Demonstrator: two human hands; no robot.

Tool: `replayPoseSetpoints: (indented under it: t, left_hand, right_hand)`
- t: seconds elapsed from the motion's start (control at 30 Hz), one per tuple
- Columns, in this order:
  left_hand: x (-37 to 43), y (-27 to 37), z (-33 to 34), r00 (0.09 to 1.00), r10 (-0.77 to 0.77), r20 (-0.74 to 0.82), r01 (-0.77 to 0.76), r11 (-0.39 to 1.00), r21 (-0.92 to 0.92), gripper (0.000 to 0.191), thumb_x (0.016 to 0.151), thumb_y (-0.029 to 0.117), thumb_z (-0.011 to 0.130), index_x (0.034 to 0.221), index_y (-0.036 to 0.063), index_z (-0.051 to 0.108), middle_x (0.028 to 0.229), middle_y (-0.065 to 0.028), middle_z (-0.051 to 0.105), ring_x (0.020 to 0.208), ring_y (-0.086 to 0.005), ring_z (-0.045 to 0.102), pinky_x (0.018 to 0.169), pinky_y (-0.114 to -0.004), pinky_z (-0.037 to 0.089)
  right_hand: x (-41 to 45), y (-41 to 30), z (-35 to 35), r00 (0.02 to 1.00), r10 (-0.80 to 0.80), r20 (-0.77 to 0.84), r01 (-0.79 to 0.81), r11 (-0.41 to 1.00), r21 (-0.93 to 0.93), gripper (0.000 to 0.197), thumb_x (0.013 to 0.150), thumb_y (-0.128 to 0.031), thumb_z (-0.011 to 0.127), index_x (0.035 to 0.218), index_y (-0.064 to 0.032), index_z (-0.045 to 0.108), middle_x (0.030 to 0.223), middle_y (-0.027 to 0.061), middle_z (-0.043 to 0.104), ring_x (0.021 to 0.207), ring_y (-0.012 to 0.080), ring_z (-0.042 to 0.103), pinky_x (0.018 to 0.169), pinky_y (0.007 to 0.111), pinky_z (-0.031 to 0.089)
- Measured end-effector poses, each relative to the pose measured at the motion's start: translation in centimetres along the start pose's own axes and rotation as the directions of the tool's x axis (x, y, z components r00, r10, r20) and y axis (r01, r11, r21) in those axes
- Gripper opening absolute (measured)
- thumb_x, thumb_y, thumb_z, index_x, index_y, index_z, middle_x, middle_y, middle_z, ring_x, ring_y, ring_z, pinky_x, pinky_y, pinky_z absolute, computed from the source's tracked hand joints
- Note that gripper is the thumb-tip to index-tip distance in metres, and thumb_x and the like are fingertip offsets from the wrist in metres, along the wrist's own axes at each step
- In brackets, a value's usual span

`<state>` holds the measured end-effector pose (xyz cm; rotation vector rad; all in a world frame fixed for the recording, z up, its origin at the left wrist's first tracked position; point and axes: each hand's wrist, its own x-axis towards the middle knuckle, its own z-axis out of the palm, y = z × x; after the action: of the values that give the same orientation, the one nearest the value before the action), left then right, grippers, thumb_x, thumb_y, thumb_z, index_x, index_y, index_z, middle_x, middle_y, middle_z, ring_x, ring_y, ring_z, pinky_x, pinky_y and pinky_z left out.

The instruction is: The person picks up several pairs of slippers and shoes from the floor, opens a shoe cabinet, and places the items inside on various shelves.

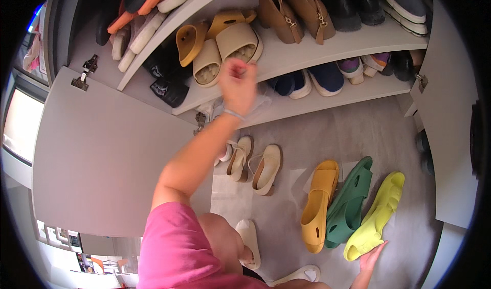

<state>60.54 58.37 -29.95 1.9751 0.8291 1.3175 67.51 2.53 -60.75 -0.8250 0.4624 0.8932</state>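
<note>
My left hand (238, 82), blurred, reaches up to the shoe cabinet with its fingers curled. It is in front of a pair of beige slides (237, 40) near the shelf's front edge; whether it grips one cannot be made out. Mustard slippers (190, 40) stand behind and beside the slides. Low on the right, my right hand (369, 256) is at the near end of a pair of lime-yellow slippers (378, 212), its fingers partly hidden. Left of them are a green pair (351, 204) and a mustard pair (319, 206), stood close together on the floor.
Brown zipped boots (295, 11), black shoes (168, 91) and navy slip-ons (326, 78) fill the shelves (307, 61). Open cabinet doors flank me, one left (115, 151) and one right (452, 135). Cream shoes (267, 168) stand on the grey floor (345, 128).
</note>
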Motion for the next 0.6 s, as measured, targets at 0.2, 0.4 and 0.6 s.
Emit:
replayPoseSetpoints:
  t: [0.2, 0.4, 0.6]
  left_hand:
    - [7.2, 1.4, -4.9, 0.976, 0.193, 0.105, -0.145, 0.211, 0.967, 0.062, 0.055, 0.031, 0.078, 0.1, 0.0059, 0.044, 0.116, -0.0202, 0.032, 0.107, -0.0305, 0.031, 0.091, -0.037, 0.028]
    - [4.0, -0.7, -4.4, 0.95, -0.118, -0.29, 0.224, 0.902, 0.369, 0.084, 0.049, 0.027, 0.082, 0.111, -0.0042, 0.035, 0.11, -0.0189, 0.042, 0.1, -0.0239, 0.044, 0.087, -0.03, 0.036]
    - [5.5, -1.9, -1.6, 0.845, -0.19, -0.5, 0.428, 0.801, 0.418, 0.087, 0.049, 0.024, 0.083, 0.11, -0.0075, 0.029, 0.101, -0.0192, 0.047, 0.094, -0.0258, 0.049, 0.085, -0.031, 0.039]
  right_hand:
    - [0.2, 0.1, 0.2, 1.0, 0.025, -0.006, -0.025, 0.999, -0.024, 0.081, 0.081, -0.065, 0.03, 0.137, -0.0071, 0.017, 0.141, 0.008, 0.019, 0.129, 0.0238, 0.021, 0.105, 0.038, 0.018]
    - [0.0, -0.5, -0.1, 1.0, 0.005, -0.013, -0.005, 1.0, -0.03, 0.077, 0.083, -0.063, 0.03, 0.136, -0.0078, 0.02, 0.14, 0.0076, 0.023, 0.128, 0.0238, 0.023, 0.104, 0.037, 0.019]
    - [0.0, 0.1, -0.2, 0.999, -0.013, 0.038, 0.014, 0.999, -0.046, 0.075, 0.084, -0.061, 0.029, 0.136, -0.0069, 0.02, 0.139, 0.0078, 0.024, 0.127, 0.0234, 0.025, 0.104, 0.037, 0.02]
